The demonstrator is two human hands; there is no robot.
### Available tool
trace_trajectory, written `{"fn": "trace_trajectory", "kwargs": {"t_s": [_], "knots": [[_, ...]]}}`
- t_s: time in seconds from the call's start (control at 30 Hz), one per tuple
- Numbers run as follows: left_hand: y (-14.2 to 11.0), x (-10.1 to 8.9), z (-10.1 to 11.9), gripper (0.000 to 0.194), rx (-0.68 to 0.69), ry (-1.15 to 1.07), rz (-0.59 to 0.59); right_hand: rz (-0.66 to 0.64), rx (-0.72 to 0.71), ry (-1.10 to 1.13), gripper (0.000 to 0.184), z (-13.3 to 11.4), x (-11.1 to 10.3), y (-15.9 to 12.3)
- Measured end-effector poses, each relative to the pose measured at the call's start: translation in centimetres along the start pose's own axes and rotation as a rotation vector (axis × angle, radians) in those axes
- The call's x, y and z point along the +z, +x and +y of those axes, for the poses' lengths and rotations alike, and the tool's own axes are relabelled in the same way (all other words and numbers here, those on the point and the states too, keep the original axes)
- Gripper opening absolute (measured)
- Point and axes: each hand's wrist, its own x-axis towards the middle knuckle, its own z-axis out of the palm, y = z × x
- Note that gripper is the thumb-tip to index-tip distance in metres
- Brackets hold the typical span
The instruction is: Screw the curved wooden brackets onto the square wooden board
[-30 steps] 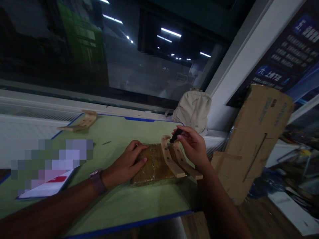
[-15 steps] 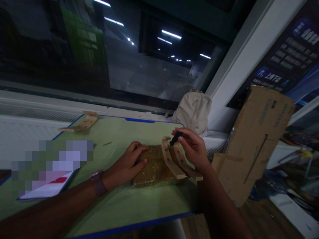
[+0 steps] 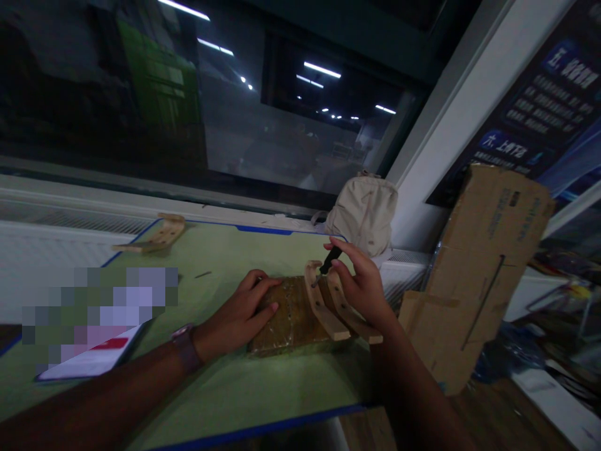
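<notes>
On the table lies a brown block (image 3: pixel 277 326) in shiny clear wrap. My left hand (image 3: pixel 251 304) grips its left end, thumb and index finger over the top and the other fingers bent toward the far edge. Two curved wooden pieces with holes, a left one (image 3: pixel 323 313) and a right one (image 3: pixel 352 316), rest side by side across the block's right part. My right hand (image 3: pixel 361 279) is closed around the black handle of a screwdriver (image 3: pixel 331 259). The tool tilts, its shaft pointing down at the upper part of the left curved piece.
Another curved wooden piece (image 3: pixel 157 238) sits at the table's far left corner. A small thin dark item (image 3: pixel 203 274) lies near it. A partly blurred-out flat object (image 3: pixel 91 363) is at left. Beyond the table are a beige backpack (image 3: pixel 364 210) and a cardboard box (image 3: pixel 493 269).
The view has shifted slightly. My right hand's fingers have moved a little on the screwdriver handle. My left hand and the wooden pieces stay in place.
</notes>
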Motion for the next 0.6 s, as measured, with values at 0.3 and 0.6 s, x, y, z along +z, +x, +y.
{"fn": "trace_trajectory", "kwargs": {"t_s": [0.3, 0.6], "knots": [[0.05, -0.04, 0.09, 0.035, 0.002, -0.005, 0.021, 0.12, 0.03, 0.0, 0.023, 0.38, -0.13, 0.12], [0.01, 0.04, -0.06, 0.036, 0.006, 0.002, 0.005, 0.053, 0.257, 0.493, 0.024, 0.84, 0.63, -0.3]]}}
